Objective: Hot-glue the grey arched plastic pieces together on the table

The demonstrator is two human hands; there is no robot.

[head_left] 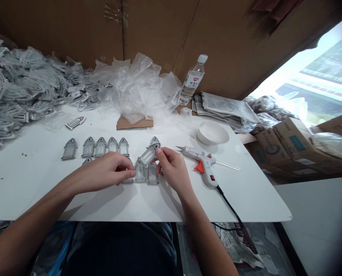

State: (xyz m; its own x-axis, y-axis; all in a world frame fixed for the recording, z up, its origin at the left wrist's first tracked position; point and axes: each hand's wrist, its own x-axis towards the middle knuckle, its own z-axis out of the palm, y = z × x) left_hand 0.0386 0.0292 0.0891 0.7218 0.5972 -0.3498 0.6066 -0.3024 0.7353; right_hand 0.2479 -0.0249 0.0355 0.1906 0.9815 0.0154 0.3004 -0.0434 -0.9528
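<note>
Both hands hold one grey arch-shaped plastic frame [148, 155] just above the white table [30, 184]. My right hand [173, 170] pinches its upper right end with thumb and forefinger. My left hand [109, 170] is closed near its lower left end, fingers curled over other frames lying flat. Two more frames [147, 174] lie side by side right under the held one. A row of several matching frames [100, 147] lies flat further back, with one apart at the left [70, 149].
A white glue gun [201, 163] with an orange trigger lies right of my hands, its black cord over the table edge. Behind are a white bowl [212, 132], water bottle [193, 79], crumpled plastic wrap [136, 88], bagged frames heaped at left [18, 84], cardboard boxes at right [286, 147].
</note>
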